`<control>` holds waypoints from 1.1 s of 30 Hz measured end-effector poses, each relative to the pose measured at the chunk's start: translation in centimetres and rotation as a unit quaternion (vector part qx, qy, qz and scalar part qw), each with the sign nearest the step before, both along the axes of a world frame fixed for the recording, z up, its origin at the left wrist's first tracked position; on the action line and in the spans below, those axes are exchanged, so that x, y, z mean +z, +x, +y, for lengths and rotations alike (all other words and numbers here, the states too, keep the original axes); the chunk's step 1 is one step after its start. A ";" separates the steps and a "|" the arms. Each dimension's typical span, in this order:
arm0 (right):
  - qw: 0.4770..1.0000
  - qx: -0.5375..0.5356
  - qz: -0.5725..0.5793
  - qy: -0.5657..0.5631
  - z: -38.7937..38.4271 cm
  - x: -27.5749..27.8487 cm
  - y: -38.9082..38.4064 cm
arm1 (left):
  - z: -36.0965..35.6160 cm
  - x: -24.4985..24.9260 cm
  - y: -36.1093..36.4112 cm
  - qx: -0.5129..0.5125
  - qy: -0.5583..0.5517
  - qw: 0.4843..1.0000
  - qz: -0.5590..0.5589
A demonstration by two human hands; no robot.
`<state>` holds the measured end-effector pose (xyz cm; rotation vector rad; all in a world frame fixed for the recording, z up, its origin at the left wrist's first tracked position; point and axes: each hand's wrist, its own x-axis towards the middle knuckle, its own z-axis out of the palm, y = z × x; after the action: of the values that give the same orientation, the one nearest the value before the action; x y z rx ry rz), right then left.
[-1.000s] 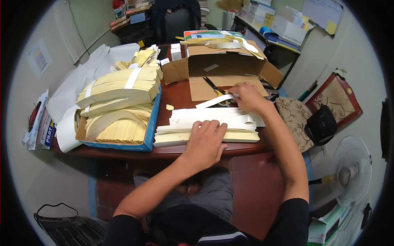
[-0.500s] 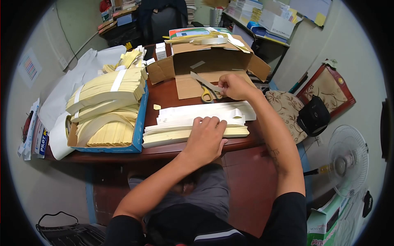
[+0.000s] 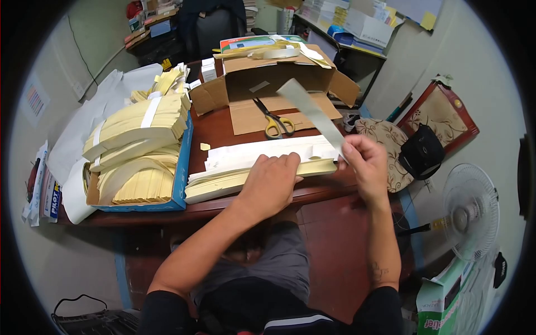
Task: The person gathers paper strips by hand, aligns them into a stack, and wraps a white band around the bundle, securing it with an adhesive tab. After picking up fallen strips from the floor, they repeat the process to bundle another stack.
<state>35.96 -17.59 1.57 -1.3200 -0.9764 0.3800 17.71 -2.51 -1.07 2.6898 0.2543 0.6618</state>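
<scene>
My left hand (image 3: 269, 181) is closed over the front of a long stack of cream paper strips (image 3: 215, 187), fingers across the top and thumb low at the near side. Between thumb and fingers, my right hand (image 3: 365, 162) pinches a pale paper strip (image 3: 312, 111). The strip slants up and left from that hand, above the stack's right end. White paper strips (image 3: 240, 152) lie just behind the stack. Scissors with yellow-and-black handles (image 3: 273, 127) rest on a cardboard flap beyond them.
A blue-sided box (image 3: 187, 162) at left holds banded bundles of cream strips (image 3: 131, 125). An opened cardboard box (image 3: 268, 78) stands at the back of the table. To the right are a patterned chair (image 3: 379, 137) with a black cap (image 3: 421, 151) and a fan (image 3: 466, 212).
My right hand has moved right and toward me, raising the pale strip from beside the scissors. The scissors now show fully. My left hand stays on the stack.
</scene>
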 end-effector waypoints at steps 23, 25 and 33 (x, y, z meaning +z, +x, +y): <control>0.987 -0.092 0.084 0.100 3.2 -5.2 -6.9 | 3.5 4.2 -0.1 -0.051 -0.223 0.972 -0.057; 0.987 -0.092 0.082 0.099 3.0 -5.2 -7.1 | 3.5 4.5 -0.2 -0.035 -0.234 0.970 -0.048; 0.985 -0.044 0.099 0.135 2.0 -4.5 -7.9 | 3.0 7.0 -1.1 -0.059 -0.216 0.970 -0.095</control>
<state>28.02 -15.64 -2.91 -1.0541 -0.7694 0.2930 16.57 0.45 5.89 2.1915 0.1628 0.7275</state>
